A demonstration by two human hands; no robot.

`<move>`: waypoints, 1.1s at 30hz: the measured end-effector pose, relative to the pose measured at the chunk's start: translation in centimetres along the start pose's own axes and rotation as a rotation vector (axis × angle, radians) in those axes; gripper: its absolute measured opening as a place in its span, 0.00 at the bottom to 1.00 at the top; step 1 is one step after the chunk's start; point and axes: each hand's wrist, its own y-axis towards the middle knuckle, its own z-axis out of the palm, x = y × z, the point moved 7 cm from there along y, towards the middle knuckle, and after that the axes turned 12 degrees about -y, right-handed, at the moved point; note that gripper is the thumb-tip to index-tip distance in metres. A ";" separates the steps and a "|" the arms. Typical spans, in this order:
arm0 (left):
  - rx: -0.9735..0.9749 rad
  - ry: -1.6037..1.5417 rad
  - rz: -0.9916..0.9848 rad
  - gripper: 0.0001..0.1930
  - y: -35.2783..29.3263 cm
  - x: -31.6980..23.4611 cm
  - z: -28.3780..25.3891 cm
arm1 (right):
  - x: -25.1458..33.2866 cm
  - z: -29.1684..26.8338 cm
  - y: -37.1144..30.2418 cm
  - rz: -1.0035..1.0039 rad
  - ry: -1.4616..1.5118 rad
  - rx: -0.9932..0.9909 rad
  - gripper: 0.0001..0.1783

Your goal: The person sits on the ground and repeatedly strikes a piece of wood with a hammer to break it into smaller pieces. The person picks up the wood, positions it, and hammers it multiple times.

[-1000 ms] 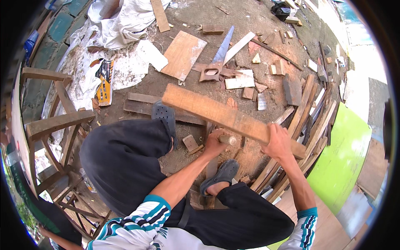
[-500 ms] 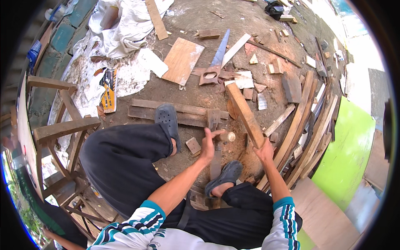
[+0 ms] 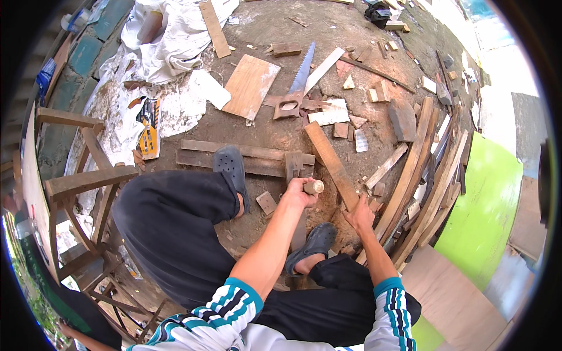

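My left hand (image 3: 301,193) is closed round a short round wooden handle (image 3: 316,187), its pale end pointing up; whatever lies below the grip is hidden. My right hand (image 3: 359,214) grips the near end of a squared length of timber (image 3: 331,165), which slants away to the upper left. Below my left hand, a narrow plank (image 3: 294,161) runs between my feet. It crosses two long boards (image 3: 249,159) lying beside my dark clog (image 3: 229,169). My other clog (image 3: 316,241) rests just below the hands.
A handsaw (image 3: 295,88) lies ahead near a square board (image 3: 252,86). Long timbers (image 3: 410,164) are stacked at right beside a green panel (image 3: 480,199). A wooden frame (image 3: 88,181) stands at left, near white sheeting (image 3: 164,52). Offcuts are scattered around a small wood block (image 3: 266,202).
My left hand, its fingers apart beside the handle before, has closed round it. The right hand and its timber have shifted slightly left and toward me.
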 end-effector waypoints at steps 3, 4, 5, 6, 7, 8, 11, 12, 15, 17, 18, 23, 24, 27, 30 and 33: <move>0.081 -0.016 0.061 0.08 1.8 0.1 -0.5 | -0.4 -1.0 0.3 -0.048 -0.108 -0.048 0.43; 0.080 0.010 0.038 0.06 2.4 0.1 -0.6 | -0.2 -1.3 0.4 -0.038 -0.109 -0.021 0.42; 0.083 0.032 0.016 0.05 3.0 -0.1 -0.6 | 0.3 -2.3 0.4 -0.032 -0.112 0.006 0.42; 0.087 0.053 -0.007 0.04 3.6 -0.3 -0.7 | 0.8 -3.2 0.5 -0.027 -0.115 0.032 0.41; 0.106 0.044 0.006 0.03 3.6 -0.1 -0.7 | 0.5 -3.9 0.7 -0.031 -0.103 0.072 0.41; 0.124 0.039 0.023 0.03 3.0 0.2 -0.9 | 0.1 -4.5 1.1 -0.033 -0.085 0.113 0.41; 0.190 0.100 0.017 0.04 2.0 0.8 -0.8 | -1.5 -7.2 2.6 -0.118 0.175 0.036 0.40; 0.212 0.133 0.006 0.04 1.9 1.0 -0.9 | -1.9 -8.0 3.1 -0.158 0.296 -0.021 0.40; 0.226 0.191 0.013 0.04 1.3 0.1 -0.9 | 2.0 -14.7 4.7 -0.249 0.338 -0.158 0.42; 0.204 0.213 0.034 0.03 0.5 0.2 -0.8 | 3.2 -16.8 5.4 -0.337 0.258 -0.224 0.42; 0.192 0.228 0.044 0.03 0.1 0.4 -0.7 | 3.8 -17.5 5.4 -0.372 0.186 -0.217 0.42; 0.227 0.153 0.014 0.05 -1.2 0.2 -0.9 | 8.8 -18.1 2.0 -0.922 -0.369 0.061 0.42; 0.229 0.134 -0.004 0.07 -1.3 0.3 -0.9 | 9.2 -19.9 3.5 -0.850 -0.344 0.065 0.43; 0.283 0.226 0.006 0.07 -0.6 -0.1 -1.1 | 9.0 -22.5 6.4 -0.666 -0.167 -0.021 0.46; 0.282 0.264 0.012 0.05 0.0 0.3 -1.3 | 7.9 -22.3 6.9 -0.527 0.190 -0.125 0.47; 0.251 0.305 0.070 0.04 -1.3 -0.2 -1.0 | 7.8 -18.5 2.1 -0.787 -0.102 0.005 0.46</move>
